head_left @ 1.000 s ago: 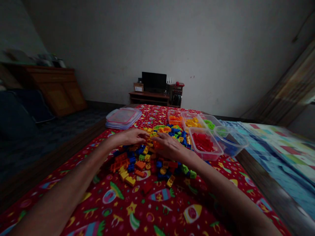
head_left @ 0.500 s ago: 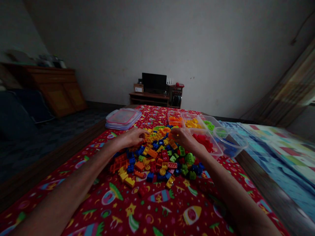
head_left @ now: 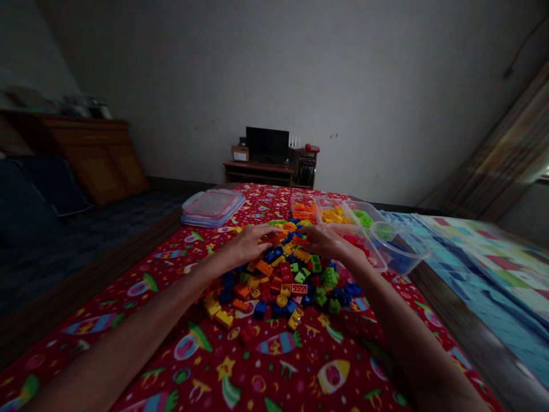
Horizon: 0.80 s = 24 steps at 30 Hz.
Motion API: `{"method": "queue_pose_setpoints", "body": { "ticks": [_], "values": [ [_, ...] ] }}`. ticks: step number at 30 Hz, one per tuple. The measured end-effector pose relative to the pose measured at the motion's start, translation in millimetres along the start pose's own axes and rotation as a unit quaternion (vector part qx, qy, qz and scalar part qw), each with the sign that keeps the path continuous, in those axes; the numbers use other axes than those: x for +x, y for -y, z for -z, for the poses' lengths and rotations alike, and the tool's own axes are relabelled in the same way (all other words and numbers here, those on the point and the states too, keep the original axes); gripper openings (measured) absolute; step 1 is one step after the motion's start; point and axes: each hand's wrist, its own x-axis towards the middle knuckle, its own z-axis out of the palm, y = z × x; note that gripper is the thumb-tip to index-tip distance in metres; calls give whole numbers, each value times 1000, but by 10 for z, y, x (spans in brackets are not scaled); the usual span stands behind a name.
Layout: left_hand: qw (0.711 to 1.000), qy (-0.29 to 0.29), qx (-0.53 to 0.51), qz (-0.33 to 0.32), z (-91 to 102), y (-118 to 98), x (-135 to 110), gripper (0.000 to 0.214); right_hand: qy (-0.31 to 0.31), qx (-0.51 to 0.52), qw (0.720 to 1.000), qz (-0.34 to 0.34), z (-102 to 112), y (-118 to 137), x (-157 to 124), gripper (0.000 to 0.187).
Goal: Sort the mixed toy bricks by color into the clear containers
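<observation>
A mixed heap of plastic building blocks (head_left: 277,274) in red, yellow, orange, blue and green lies on the red patterned cloth (head_left: 227,355). My left hand (head_left: 251,243) reaches over its far left part, thumb and fingers curled round an orange block (head_left: 273,236). Opposite it, my right hand (head_left: 325,240) is bent down over the heap, with an orange block (head_left: 299,241) at its fingertips. A small gap parts the two hands. Some fingertips are hard to make out in the dim light.
Clear boxes at the back right hold sorted blocks: orange (head_left: 303,210), yellow (head_left: 334,216), green (head_left: 363,218) and red (head_left: 355,243). A round clear tub (head_left: 418,252) has blue ones. Stacked lids (head_left: 214,205) lie back left. A bed (head_left: 480,274) adjoins the table's right side.
My left hand has moved right across the heap, closer to my right hand. My right hand has shifted slightly, and an orange block now shows at its fingertips.
</observation>
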Motion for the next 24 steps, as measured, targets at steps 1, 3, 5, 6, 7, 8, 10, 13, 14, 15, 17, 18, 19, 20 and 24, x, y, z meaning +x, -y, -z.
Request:
{"method": "queue_pose_setpoints", "body": {
  "ticks": [1, 3, 5, 6, 7, 8, 10, 13, 14, 15, 17, 18, 19, 20, 24],
  "values": [
    [1000, -6, 23, -6, -1, -4, -1, 42, -1, 2, 1000, -7, -3, -3, 3, 35],
    [998, -21, 53, -10, 11, 10, 1, 41, -15, 5, 1000, -19, -11, -25, 9, 38],
    [997, -22, 70, -7, 32, 37, 2, 40, -41, 8, 999, -25, -17, -68, 12, 35],
    [997, -16, 78, -4, 43, 50, 1, 39, -55, 11, 998, -25, -16, -94, 13, 32],
    [996, -5, 85, -1, 54, 60, -2, 38, -67, 13, 997, -23, -10, -120, 15, 28],
    [996, 8, 89, 1, 63, 68, -5, 37, -78, 14, 997, -21, 2, -144, 20, 25],
    [995, 27, 93, 4, 75, 79, -13, 34, -97, 18, 995, -25, 48, -182, 53, 19],
    [996, 27, 89, 4, 70, 99, -17, 32, -125, 15, 991, -53, 176, -209, 203, 16],
    [996, 24, 88, 2, 62, 107, -16, 31, -129, 13, 989, -65, 230, -216, 288, 15],
    [996, 21, 87, -1, 53, 117, -15, 30, -136, 12, 988, -77, 286, -225, 388, 16],
    [996, 10, 91, -10, 35, 129, -12, 29, -153, 13, 982, -110, 391, -255, 609, 17],
    [995, 4, 95, -17, 29, 128, -11, 29, -165, 11, 978, -129, 434, -278, 714, 18],
    [995, -3, 98, -26, 27, 121, -11, 28, -180, 6, 973, -147, 468, -305, 803, 19],
    [994, -8, 100, -38, 29, 108, -12, 28, -197, -4, 968, -158, 492, -333, 866, 21],
    [992, -8, 90, -92, 58, 7, -17, 27, -220, -47, 967, -118, 480, -380, 783, 22]
  ]
}}
